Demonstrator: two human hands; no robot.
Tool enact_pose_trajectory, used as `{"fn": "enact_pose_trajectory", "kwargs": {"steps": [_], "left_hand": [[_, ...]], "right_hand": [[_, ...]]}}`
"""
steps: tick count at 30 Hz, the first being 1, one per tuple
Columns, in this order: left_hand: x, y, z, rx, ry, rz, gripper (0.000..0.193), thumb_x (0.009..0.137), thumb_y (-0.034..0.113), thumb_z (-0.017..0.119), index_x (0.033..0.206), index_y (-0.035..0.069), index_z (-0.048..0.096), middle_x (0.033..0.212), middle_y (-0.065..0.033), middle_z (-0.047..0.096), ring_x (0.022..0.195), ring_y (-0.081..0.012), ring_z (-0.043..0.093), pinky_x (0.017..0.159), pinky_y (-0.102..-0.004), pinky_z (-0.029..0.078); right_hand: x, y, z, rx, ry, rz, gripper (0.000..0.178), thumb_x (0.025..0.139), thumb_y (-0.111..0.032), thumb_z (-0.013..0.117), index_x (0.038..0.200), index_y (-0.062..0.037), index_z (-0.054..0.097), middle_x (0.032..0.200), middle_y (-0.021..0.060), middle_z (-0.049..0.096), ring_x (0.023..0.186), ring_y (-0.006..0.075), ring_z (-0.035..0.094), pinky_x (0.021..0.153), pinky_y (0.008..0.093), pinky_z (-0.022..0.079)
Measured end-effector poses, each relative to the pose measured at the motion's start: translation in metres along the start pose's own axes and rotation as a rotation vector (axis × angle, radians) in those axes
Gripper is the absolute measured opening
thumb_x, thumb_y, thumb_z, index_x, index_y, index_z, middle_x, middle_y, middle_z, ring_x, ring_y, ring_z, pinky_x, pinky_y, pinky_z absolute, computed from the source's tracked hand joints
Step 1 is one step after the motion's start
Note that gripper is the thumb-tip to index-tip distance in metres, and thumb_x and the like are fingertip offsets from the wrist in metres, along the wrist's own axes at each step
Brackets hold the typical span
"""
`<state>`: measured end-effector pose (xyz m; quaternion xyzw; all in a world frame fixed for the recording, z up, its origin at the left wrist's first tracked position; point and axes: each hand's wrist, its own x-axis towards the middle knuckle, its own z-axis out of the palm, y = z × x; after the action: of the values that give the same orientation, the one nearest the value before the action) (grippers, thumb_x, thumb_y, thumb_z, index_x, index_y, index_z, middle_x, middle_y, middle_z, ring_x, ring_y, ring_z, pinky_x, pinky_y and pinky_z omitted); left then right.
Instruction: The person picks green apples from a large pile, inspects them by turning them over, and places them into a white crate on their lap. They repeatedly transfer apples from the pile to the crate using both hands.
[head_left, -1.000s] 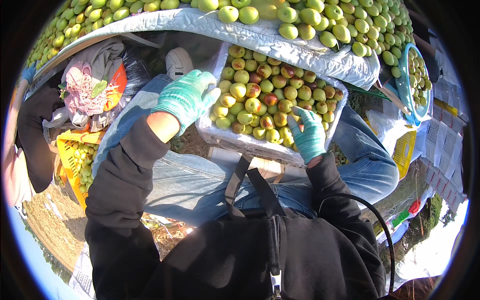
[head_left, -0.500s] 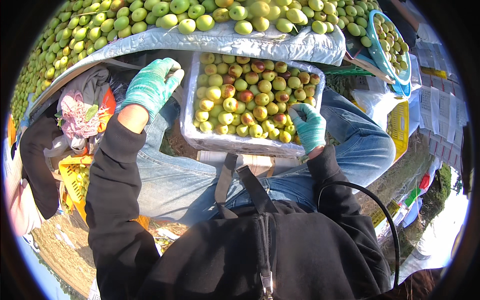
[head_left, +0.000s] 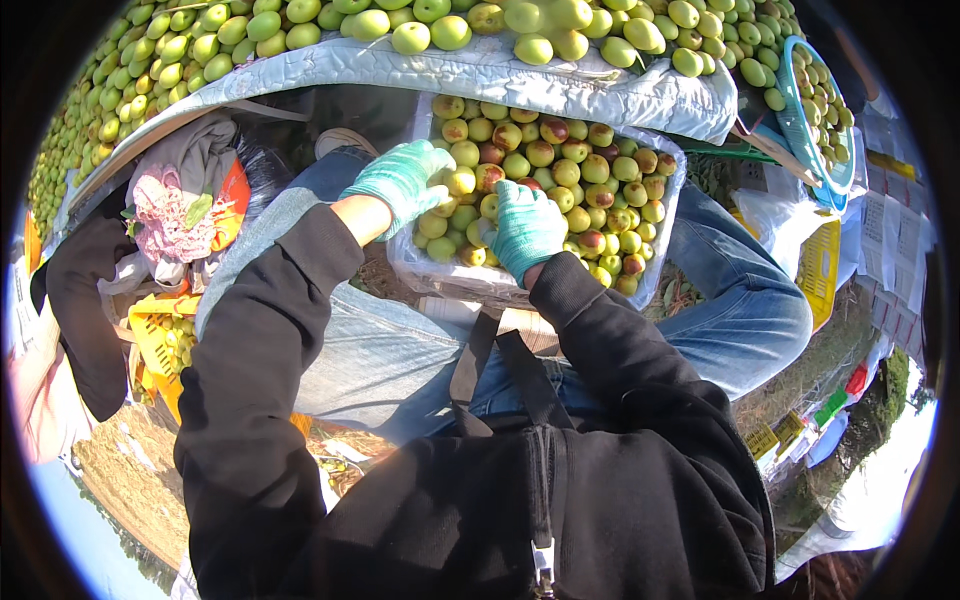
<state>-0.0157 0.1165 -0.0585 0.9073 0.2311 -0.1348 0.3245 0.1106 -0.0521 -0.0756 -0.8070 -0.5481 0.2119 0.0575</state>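
Since half a second ago, the right hand (head_left: 527,230) has crossed from the right edge of the box (head_left: 455,284) to left of its middle, and the left hand (head_left: 403,185) has come from outside the left rim to reach over it. Both are teal-gloved. Fingers of the right hand bend down among the green-and-red fruit (head_left: 600,195), but I cannot make out whether they grip one; the left hand is half curled with its fingertips at the fruit along the left side, its hold likewise unclear. All this fruit fills the pale, plastic-lined box, which sits between the wearer's jeans-clad legs (head_left: 735,285). Pale sheets (head_left: 885,240) at the far right bear rows of marks too small to read. Beyond the box, a large heap of greener fruit (head_left: 170,60) lies behind the edge of a quilted silvery cover (head_left: 480,75). It is a sunlit outdoor spot, with dry ground (head_left: 130,470) at lower left. A blue basket (head_left: 850,165) of fruit stands at upper right, a yellow crate (head_left: 818,270) below it, and a pink cloth (head_left: 165,215) lies at left above an orange-yellow crate (head_left: 150,350) with more fruit.
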Motion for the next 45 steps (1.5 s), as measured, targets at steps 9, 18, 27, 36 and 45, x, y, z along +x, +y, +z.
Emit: {"fn": "enact_pose_trajectory", "kwargs": {"steps": [9,18,27,36,45], "left_hand": [[0.013,0.0,0.052,-0.056,0.149,-0.055,0.047,0.076,0.02,0.072,0.117,0.009,0.053,0.114,-0.0143,0.053,0.106,-0.0344,0.054,0.092,-0.0399,0.045],[0.018,-0.002,0.055,-0.078,0.162,-0.054,0.048,0.072,0.017,0.075,0.115,0.009,0.054,0.11,-0.0151,0.053,0.103,-0.0352,0.054,0.09,-0.0412,0.046],[0.037,0.007,0.027,-0.222,0.429,-0.056,0.034,0.083,0.023,0.065,0.111,0.005,0.06,0.108,-0.0169,0.059,0.101,-0.0353,0.057,0.089,-0.0426,0.045],[0.095,0.047,0.023,0.229,0.182,-0.026,0.048,0.078,0.024,0.068,0.122,0.011,0.056,0.135,-0.0149,0.048,0.119,-0.0318,0.05,0.098,-0.0413,0.044],[0.023,-0.049,-0.035,-0.185,0.18,-0.355,0.057,0.064,0.017,0.08,0.113,0.001,0.055,0.101,-0.0133,0.062,0.093,-0.0239,0.061,0.083,-0.0333,0.05]], "right_hand": [[0.011,-0.001,-0.002,0.075,-0.152,0.05,0.042,0.077,-0.023,0.071,0.113,-0.009,0.054,0.107,0.013,0.055,0.099,0.0316,0.058,0.081,0.0393,0.05],[0.002,0.048,-0.025,0.502,0.213,0.102,0.025,0.085,-0.025,0.064,0.103,-0.0076,0.062,0.09,0.0102,0.063,0.081,0.0292,0.061,0.073,0.0394,0.05],[0.016,0.004,-0.007,-0.059,-0.185,-0.036,0.044,0.074,-0.032,0.072,0.109,-0.0095,0.056,0.1,0.0065,0.063,0.098,0.0261,0.058,0.08,0.0376,0.049],[0.023,0.045,-0.035,0.358,0.345,0.088,0.049,0.07,-0.022,0.076,0.109,-0.004,0.053,0.101,0.0135,0.054,0.086,0.0277,0.059,0.077,0.0372,0.051],[0.083,0.043,-0.011,-0.014,0.289,-0.132,0.025,0.082,-0.026,0.065,0.101,-0.01,0.066,0.098,0.0119,0.065,0.093,0.0313,0.06,0.082,0.0409,0.047]]}}
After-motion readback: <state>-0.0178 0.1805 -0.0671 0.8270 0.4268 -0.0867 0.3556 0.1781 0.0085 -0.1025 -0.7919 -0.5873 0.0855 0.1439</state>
